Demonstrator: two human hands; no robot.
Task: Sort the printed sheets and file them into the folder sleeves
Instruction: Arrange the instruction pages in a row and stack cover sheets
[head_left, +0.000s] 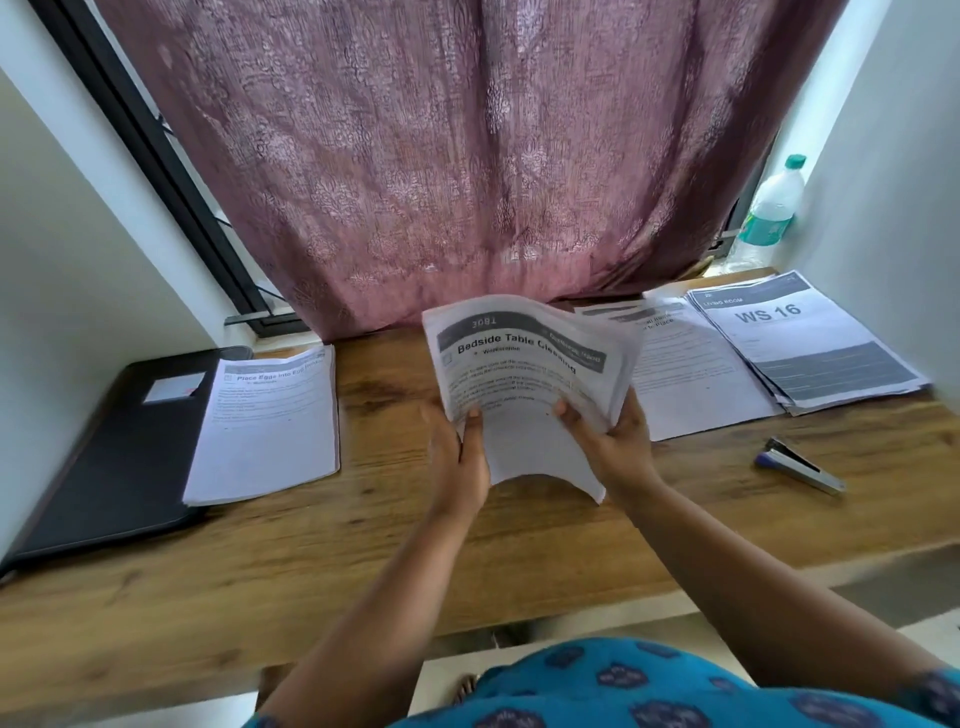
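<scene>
A stack of printed sheets (524, 358), its top page headed "Bedside Table Cleaning", is lifted above the middle of the wooden desk (363, 545). My left hand (462, 457) grips its lower left edge with the thumb on top. My right hand (613, 441) grips the lower right edge, where the sheets fan apart. A black folder (109, 447) lies closed at the desk's left end, with a pile of sheets (270, 415) headed "Place Eggs" overlapping its right side. Two more piles lie at the right: a text page pile (691, 384) and a "WS 16" pile (810, 343).
A stapler (800, 465) lies on the desk's right part near the front edge. A plastic water bottle (774, 202) stands on the sill at the back right. A pink curtain (467, 156) hangs behind the desk, and white walls close in both sides.
</scene>
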